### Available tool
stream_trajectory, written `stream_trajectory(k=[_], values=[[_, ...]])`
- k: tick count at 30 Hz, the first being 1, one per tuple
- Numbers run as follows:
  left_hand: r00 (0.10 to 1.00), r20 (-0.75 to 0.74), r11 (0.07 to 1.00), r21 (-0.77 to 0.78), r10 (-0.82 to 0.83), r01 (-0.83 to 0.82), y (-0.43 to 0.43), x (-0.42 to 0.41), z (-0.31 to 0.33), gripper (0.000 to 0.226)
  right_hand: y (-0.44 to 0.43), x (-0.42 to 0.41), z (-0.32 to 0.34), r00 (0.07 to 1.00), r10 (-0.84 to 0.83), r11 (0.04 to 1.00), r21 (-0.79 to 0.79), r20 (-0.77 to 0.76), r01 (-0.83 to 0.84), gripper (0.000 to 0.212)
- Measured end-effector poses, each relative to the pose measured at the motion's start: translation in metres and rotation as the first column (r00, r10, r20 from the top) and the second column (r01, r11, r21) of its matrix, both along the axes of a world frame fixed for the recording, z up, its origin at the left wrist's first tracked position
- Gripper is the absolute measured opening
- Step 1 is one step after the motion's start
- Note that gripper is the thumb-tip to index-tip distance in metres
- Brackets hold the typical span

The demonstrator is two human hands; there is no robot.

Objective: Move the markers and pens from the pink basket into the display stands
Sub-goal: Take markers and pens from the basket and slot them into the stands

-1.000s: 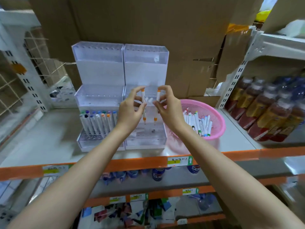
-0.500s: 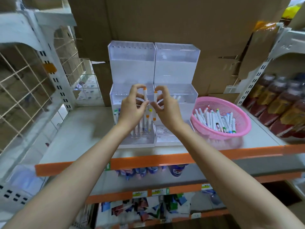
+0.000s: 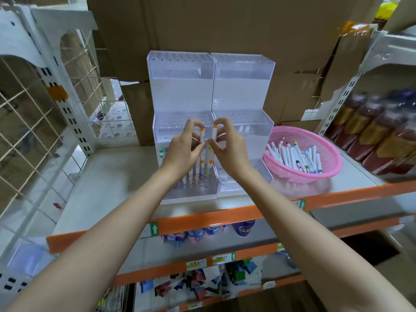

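Two markers (image 3: 202, 137) hang over the stand (image 3: 191, 195), one pinched in the left hand (image 3: 182, 152), one in the right hand (image 3: 231, 152); slotting seems underway; next, align tips with free holes (image 3: 180, 183)

Two display stands sit side by side and touching in the middle of the frame. The left stand (image 3: 180, 93) and the right stand (image 3: 243, 93) are white and see-through, each with three steps and rows of little holes on top.

A few standing markers (image 3: 199, 171) are in the lowest step of the left stand, partly hidden.

In front of the stands are two white markers with orange caps, both upright and close together. The left hand (image 3: 182, 152) pinches the left marker (image 3: 202, 138). The right hand (image 3: 231, 149) pinches the right marker (image 3: 214, 135).

The pink basket (image 3: 333, 167) is round with tiny holes and sits at the middle right, just beside the right stand. A pile of loose markers (image 3: 295, 156) lies in it, white with caps of many colours.
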State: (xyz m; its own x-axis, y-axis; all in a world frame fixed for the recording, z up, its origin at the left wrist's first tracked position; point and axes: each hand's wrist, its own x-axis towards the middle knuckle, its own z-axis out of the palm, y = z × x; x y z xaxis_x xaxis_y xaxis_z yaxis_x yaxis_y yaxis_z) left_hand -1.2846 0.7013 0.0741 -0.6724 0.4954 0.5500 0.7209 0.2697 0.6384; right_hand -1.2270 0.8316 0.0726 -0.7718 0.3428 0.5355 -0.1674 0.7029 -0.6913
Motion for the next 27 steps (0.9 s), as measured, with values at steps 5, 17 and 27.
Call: stream_trajectory(k=[5, 17, 27], values=[[0.998, -0.064, 0.999, 0.011, -0.030, 0.031, 0.000, -0.002, -0.002, 0.035, -0.001, -0.004, -0.006, 0.999, -0.012, 1.000, -0.002, -0.044, 0.012, 0.036], [0.999, -0.031, 0.998, 0.039, -0.040, 0.041, 0.000, -0.005, -0.003, 0.026, 0.005, -0.004, -0.015, 1.000, -0.005, 1.000, 0.019, -0.025, 0.005, 0.034], [0.999, -0.033, 0.999, 0.030, -0.037, 0.038, -0.002, -0.005, -0.004, 0.018, 0.002, 0.002, -0.019, 1.000, 0.010, 1.000, 0.008, 0.019, -0.010, 0.030]])
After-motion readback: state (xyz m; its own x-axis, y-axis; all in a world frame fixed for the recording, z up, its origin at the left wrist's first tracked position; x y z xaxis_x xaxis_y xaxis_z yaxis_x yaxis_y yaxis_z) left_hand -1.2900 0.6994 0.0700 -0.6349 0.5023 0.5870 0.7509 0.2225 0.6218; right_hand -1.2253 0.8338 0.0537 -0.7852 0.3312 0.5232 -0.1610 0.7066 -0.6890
